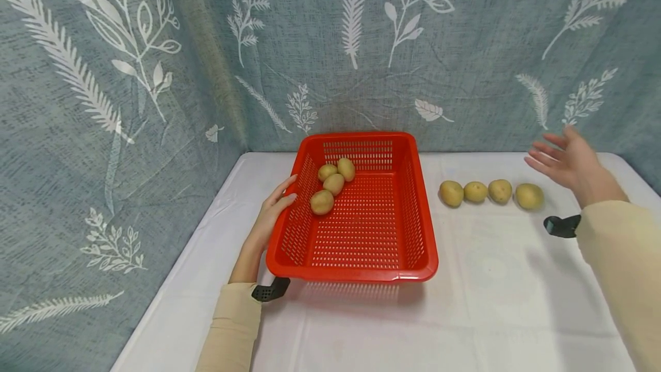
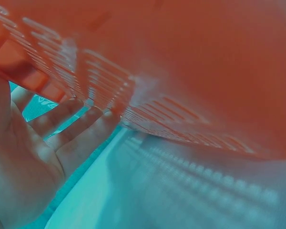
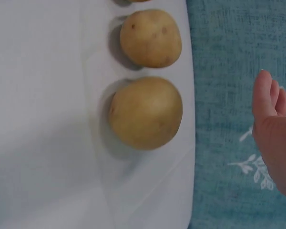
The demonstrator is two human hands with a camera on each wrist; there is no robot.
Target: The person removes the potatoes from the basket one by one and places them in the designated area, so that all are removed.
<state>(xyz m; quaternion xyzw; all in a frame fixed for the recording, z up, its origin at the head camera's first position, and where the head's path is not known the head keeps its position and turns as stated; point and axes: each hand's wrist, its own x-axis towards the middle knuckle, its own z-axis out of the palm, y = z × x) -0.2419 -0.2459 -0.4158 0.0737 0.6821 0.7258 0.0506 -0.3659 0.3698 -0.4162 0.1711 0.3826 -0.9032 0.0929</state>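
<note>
Red perforated basket (image 1: pixel 361 228) at table centre, holding four potatoes (image 1: pixel 333 184) clustered in its far-left part. Left hand (image 1: pixel 273 211) rests against the basket's left wall, fingers straight, gripping nothing. Row of four potatoes (image 1: pixel 489 193) on the white tablecloth (image 1: pixel 490 303) to the basket's right. Right hand (image 1: pixel 565 159) hovers above and just beyond the rightmost potato (image 1: pixel 529 196), fingers spread loosely, empty. Leaf-patterned blue curtain (image 1: pixel 206 45) behind.

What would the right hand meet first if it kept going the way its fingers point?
Probably nothing on the table: the right hand is raised, open, fingers pointing left above the row of potatoes. Farther on comes the red basket, though depth is unclear.
</note>
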